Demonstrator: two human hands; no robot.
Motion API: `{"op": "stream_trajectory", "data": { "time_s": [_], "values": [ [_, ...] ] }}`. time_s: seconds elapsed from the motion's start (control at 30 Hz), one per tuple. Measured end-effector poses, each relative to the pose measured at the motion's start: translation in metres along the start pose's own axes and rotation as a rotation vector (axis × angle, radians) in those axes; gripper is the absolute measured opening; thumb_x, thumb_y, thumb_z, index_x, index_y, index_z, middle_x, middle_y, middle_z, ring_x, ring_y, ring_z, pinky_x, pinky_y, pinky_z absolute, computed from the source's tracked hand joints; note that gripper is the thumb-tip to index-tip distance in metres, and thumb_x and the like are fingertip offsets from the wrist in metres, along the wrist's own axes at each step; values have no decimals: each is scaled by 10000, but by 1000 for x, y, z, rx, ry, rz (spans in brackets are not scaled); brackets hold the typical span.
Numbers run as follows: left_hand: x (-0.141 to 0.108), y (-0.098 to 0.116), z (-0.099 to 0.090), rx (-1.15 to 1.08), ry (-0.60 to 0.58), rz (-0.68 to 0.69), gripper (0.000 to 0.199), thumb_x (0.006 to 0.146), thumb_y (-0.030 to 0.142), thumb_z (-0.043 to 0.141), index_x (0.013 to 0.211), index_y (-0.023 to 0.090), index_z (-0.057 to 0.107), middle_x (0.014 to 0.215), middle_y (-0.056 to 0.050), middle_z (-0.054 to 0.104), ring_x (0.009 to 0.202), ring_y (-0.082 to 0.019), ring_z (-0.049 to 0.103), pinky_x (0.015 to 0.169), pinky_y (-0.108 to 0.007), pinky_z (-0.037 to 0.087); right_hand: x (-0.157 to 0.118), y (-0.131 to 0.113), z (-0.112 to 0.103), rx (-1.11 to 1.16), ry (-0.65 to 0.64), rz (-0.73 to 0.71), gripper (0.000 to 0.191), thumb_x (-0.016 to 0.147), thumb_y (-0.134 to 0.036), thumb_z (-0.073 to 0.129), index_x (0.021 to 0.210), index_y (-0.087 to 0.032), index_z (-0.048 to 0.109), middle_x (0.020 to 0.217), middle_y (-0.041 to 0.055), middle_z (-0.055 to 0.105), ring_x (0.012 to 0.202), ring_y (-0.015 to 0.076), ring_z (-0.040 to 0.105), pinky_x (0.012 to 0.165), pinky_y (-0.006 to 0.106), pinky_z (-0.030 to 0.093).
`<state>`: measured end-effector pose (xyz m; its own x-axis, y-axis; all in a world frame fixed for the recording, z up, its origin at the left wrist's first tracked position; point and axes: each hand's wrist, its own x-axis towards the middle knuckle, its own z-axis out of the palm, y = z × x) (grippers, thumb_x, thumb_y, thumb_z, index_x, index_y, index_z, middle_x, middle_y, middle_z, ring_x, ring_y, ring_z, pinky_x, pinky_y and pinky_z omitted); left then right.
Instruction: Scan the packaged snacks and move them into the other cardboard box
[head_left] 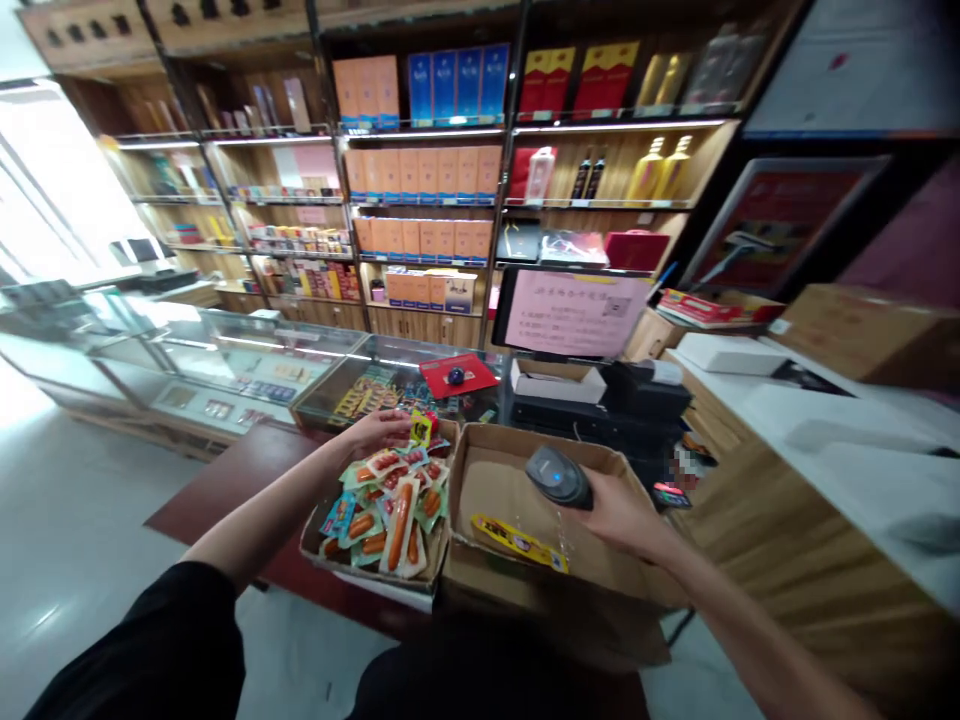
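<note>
My left hand (382,430) pinches a small yellow packet (421,429) with a red part above the far edge of a cardboard box (322,563). That box is filled with several wrapped sausages (401,525) and other small packets. My right hand (616,510) is wrapped round a dark grey handheld scanner (559,477) with a blue light, held over a second cardboard box (487,470). In this second box lies a long yellow packet (520,543), tilted down to the right.
Beyond the boxes stand a glass counter (337,345) with a red sheet (480,372), a monitor (574,312) behind a pink sign, and a white tray (559,382). Shelves of boxes and bottles line the back; a white counter (817,420) is at right.
</note>
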<state>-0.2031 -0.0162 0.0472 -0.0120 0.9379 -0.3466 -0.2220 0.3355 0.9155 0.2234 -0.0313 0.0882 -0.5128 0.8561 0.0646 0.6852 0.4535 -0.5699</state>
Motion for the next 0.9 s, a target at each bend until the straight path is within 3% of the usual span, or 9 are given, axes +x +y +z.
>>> {"op": "stream_trajectory", "data": {
  "time_s": [0.13,0.2,0.3,0.43,0.63,0.77,0.9],
  "values": [
    [-49,-6,-38,3,106,-14,394,624,255,924,899,122,676,881,-79,745,798,-163,726,720,-252,584,11,10,2,-28,-22,-18,347,768,-375,665,1059,-189,695,1021,107,776,969,339,723,794,384,560],
    [-65,-11,-40,22,134,-24,413,603,275,934,884,120,675,884,-85,747,808,-172,726,720,-263,580,14,15,2,-44,-27,-14,372,754,-375,679,1072,-182,696,1037,119,774,980,353,721,801,397,563],
    [-73,-19,-23,69,110,-27,452,581,327,940,891,124,681,917,-101,753,825,-181,724,718,-269,571,13,19,-1,-53,-42,-17,403,744,-371,694,1097,-176,697,1063,124,770,1003,355,715,831,403,561],
    [-61,-29,29,170,-2,-17,473,570,384,931,895,133,698,883,-88,751,773,-170,707,672,-260,552,3,24,-14,-21,-66,-37,379,753,-382,696,1082,-194,709,1050,110,774,995,337,716,834,392,559],
    [-20,-59,132,390,-195,28,474,571,421,902,906,143,714,738,-29,710,645,-141,646,632,-267,529,-29,41,-41,16,-83,-58,446,769,-363,698,1183,-199,669,1148,100,749,1069,311,696,892,371,537],
    [1,-84,188,806,-312,68,417,497,315,918,850,171,747,708,-16,699,640,-155,625,653,-262,497,-54,58,-58,11,-86,-49,382,773,-332,686,1129,-194,672,1061,90,767,1005,306,715,820,353,537],
    [12,-98,224,1277,-367,49,271,422,229,911,607,229,712,577,-8,630,645,-206,620,702,-297,482,-75,75,-72,41,-80,-53,363,754,-283,685,1105,-193,673,1060,79,765,1007,295,711,818,341,531]
  ]
}}
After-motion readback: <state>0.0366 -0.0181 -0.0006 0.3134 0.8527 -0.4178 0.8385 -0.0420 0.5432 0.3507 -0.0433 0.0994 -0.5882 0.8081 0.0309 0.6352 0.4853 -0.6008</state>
